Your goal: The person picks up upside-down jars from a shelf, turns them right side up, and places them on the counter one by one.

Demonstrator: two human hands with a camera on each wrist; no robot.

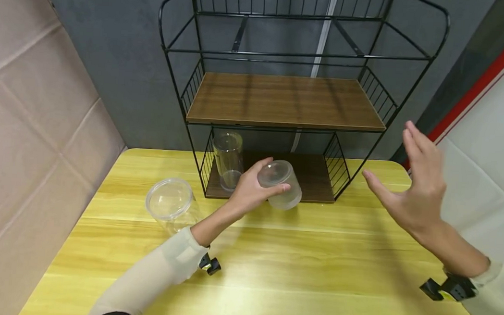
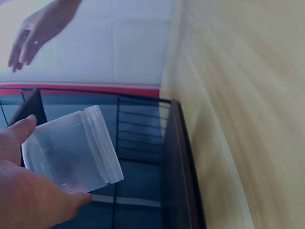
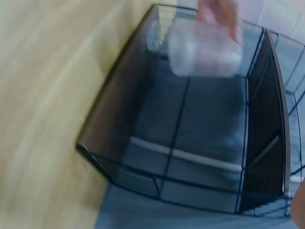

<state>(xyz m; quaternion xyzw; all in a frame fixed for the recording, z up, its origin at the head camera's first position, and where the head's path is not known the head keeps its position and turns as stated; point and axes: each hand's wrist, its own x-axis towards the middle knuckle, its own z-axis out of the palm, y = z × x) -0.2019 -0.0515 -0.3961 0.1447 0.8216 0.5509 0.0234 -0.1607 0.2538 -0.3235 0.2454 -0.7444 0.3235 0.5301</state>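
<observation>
My left hand (image 1: 250, 190) grips a frosted, see-through plastic jar (image 1: 290, 194), thumb on the near side and fingers around the far side. The jar hangs slightly tilted at the front edge of the rack's lower shelf (image 1: 313, 178). In the left wrist view, the jar's wide ridged band (image 2: 102, 143) faces the table side. My right hand (image 1: 425, 187) is raised in the air to the right of the rack, fingers straight, thumb spread, holding nothing. A tall clear jar (image 1: 228, 156) stands at the left of the lower shelf.
A black wire rack (image 1: 290, 128) with a brown upper board (image 1: 286, 99) stands at the table's back against a grey wall. Left of my left forearm is another clear jar (image 1: 169, 199) on the yellow wooden table (image 1: 296, 276). Pale panels flank both sides.
</observation>
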